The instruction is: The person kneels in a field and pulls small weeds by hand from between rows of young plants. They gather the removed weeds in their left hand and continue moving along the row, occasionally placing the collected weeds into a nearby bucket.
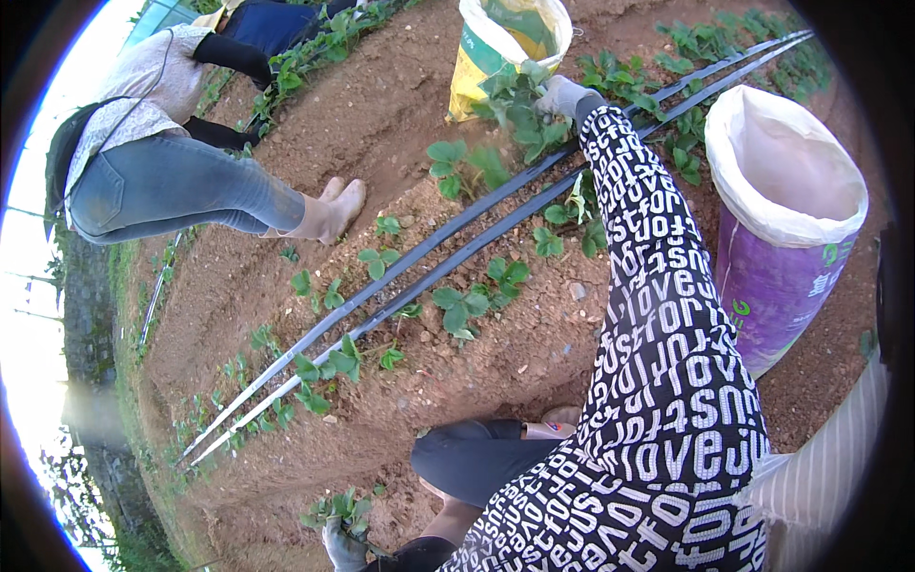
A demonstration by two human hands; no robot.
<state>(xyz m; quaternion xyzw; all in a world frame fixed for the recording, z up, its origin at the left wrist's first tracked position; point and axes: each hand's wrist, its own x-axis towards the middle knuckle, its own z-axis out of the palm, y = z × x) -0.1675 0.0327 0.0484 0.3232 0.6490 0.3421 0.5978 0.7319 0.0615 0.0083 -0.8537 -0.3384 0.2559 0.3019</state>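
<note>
My right hand [561, 97], in a light grey glove, is stretched far out. It is shut on a bunch of leafy strawberry plants [525, 107], held in front of a yellow and green woven sack [468, 68] with its mouth open. At the bottom edge, my left hand [343, 547], also gloved, grips a smaller bunch of strawberry plants [347, 511]. The fingers of both hands are partly hidden by leaves. Between the hands, rooted strawberry plants [461, 311] grow in the brown soil bed [529, 350].
Two black drip irrigation hoses [400, 275] run diagonally along the bed. A purple sack [758, 286] with a rolled white rim stands open at right. A co-worker [179, 179] in jeans bends over another row; a second person [268, 28] is beyond. Striped cloth [822, 457] shows lower right.
</note>
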